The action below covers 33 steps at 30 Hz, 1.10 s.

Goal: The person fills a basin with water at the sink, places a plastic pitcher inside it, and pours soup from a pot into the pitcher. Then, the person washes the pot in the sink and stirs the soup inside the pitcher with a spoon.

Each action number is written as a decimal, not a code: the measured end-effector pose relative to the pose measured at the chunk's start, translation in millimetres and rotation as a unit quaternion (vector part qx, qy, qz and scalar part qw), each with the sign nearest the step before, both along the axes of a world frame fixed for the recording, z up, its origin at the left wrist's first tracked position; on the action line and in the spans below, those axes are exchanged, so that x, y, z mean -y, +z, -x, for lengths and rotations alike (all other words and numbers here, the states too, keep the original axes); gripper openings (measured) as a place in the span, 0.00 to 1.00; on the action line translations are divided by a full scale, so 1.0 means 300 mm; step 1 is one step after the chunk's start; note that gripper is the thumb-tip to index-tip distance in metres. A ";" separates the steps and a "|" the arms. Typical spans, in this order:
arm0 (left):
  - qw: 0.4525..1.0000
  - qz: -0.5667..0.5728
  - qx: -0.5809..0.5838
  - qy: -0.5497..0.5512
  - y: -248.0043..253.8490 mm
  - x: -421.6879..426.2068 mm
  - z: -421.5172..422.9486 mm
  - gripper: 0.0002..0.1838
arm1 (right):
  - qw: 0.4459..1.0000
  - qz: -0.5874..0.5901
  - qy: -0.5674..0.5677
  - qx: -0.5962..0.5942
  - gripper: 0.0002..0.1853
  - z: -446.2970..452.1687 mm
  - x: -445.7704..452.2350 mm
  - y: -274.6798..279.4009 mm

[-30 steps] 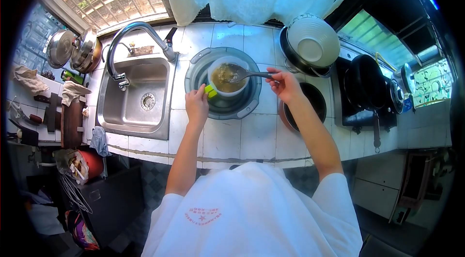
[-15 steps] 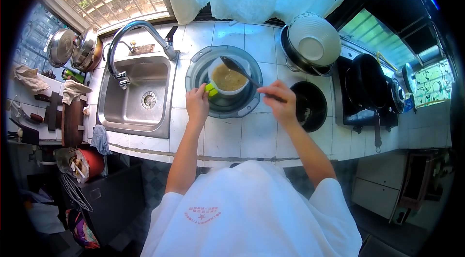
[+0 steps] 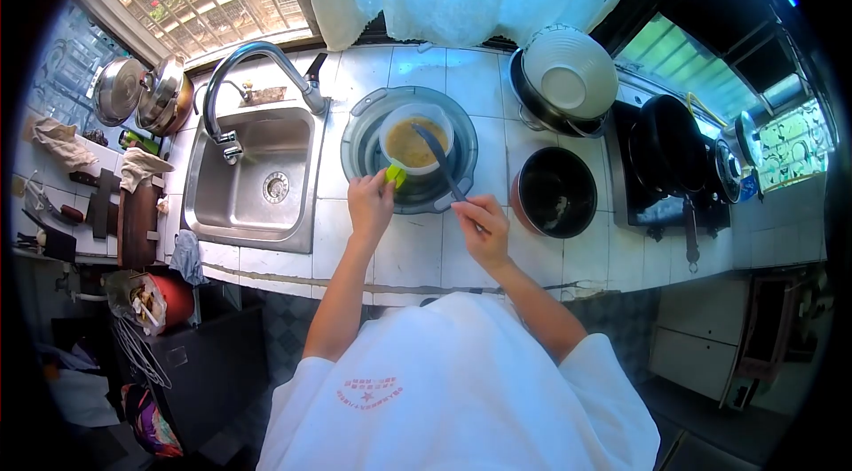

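A white pot (image 3: 384, 135) holds a tan, soupy mixture (image 3: 404, 144) and sits within a round grey basin (image 3: 356, 127) on the tiled counter. My left hand (image 3: 371, 205) grips the pot's bright green handle (image 3: 396, 174) at its near-left side. In my right hand (image 3: 484, 227) is the shaft of a long dark spoon (image 3: 441, 160). The spoon slants up and left over the rim, its tip at the mixture; I cannot tell how deep it dips. A dark-lined pot (image 3: 555, 191) stands just right of my right hand.
Left of the basin is a steel sink (image 3: 200, 196) with a curved faucet (image 3: 257, 47). A white ribbed bowl (image 3: 568, 71) rests in a dark pan at the back right. A black pan (image 3: 667, 147) sits on the stove (image 3: 630, 213). The counter's front edge (image 3: 444, 287) runs before me.
My right hand has moved left and nearer to my body, and the spoon now stands more steeply. My left hand keeps its hold on the handle. The whole view has shifted slightly.
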<state>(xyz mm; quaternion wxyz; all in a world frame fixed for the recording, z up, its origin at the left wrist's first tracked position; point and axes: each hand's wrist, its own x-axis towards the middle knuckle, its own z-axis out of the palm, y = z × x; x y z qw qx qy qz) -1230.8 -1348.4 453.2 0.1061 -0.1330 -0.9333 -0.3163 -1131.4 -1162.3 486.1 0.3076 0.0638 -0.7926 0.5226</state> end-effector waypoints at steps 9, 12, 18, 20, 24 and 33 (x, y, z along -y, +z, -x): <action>0.998 -0.036 -0.042 0.002 -0.010 -0.036 -0.062 0.12 | 0.999 0.029 0.008 -0.013 0.13 0.001 0.013 0.091; 0.997 -0.049 -0.051 0.008 -0.012 -0.035 -0.065 0.12 | 1.000 0.015 0.006 -0.023 0.13 -0.001 0.023 0.130; 0.997 -0.044 -0.069 0.014 -0.029 -0.037 -0.069 0.13 | 0.999 0.010 0.015 0.034 0.13 -0.019 0.024 0.038; 0.996 -0.041 -0.076 0.012 -0.027 -0.037 -0.059 0.13 | 0.997 0.019 0.016 0.068 0.13 -0.010 0.025 0.035; 0.997 -0.042 -0.071 0.003 -0.028 -0.038 -0.068 0.14 | 0.999 -0.037 0.016 0.026 0.13 -0.012 0.019 0.032; 0.997 -0.044 -0.067 -0.003 -0.032 -0.038 -0.065 0.14 | 0.998 -0.049 0.026 0.033 0.14 -0.009 0.010 -0.016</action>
